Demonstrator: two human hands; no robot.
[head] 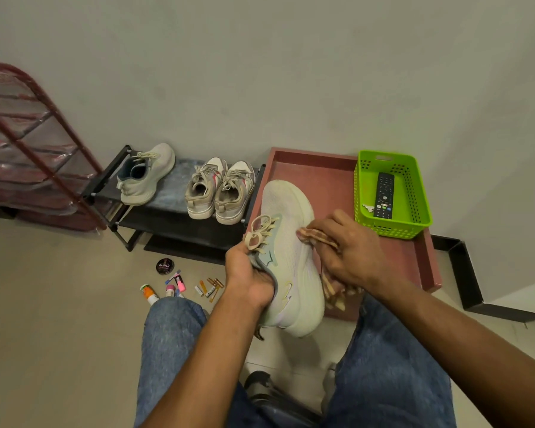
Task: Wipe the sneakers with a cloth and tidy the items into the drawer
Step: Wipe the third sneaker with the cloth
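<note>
Our left hand [247,274] grips pale mesh sneaker [288,257]; right hand [349,251] clutches striped cloth [317,236]. Small bottles [179,287] litter floor. Green perforated plastic basket [414,223] holds black remote [384,195].

Home entryway, judging by low shoe rack [167,208] with sneakers [220,189] (tiled floor [59,319], plain wall [260,72]), remote [384,195] in basket [420,193].

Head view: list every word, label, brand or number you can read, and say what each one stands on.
"Cherry": on the lid of the round black tin on the floor, seen upside down.
Black remote control in the green plastic basket: button markings too small to read.
Small tubes and bottles on the floor: labels too blurred to read.
Pale mesh sneaker held in both hands: a side logo, no legible words.
</note>
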